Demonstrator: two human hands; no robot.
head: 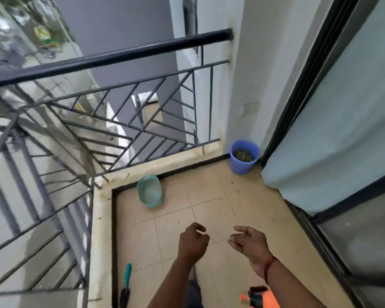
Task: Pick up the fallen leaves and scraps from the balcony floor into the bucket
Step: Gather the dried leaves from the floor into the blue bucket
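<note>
down at the left, a trowel (125,282) with a teal handle lies by the floor's dark edge, untouched. further in, a green basin (150,192) sits against the curb under the railing (111,56); it looks empty, apart from a pale sheen at its bottom. the left hand (192,240) hangs over the tiles with its fingers loosely curled, and i see nothing in it. the right hand (249,241) is just beside it, fingers relaxed and close together, palm turned inward; whether a tiny scrap lies at its fingertips i cannot tell. both hands are well apart from the bucket (244,157), which stands in the far corner by the wall and the sliding door (342,130), with a layer of green-brown leaves (243,155) in its bottom. i judge the work is nearly done, somewhere between pickups: only a few small dark scraps (231,182) dot the floor (178,218) between the hands and the bucket. the next move, i'd say, calls for bending low and stepping forward, then pinching those thin bits finely off the smooth tile, since they are flat and easy to miss.
</note>
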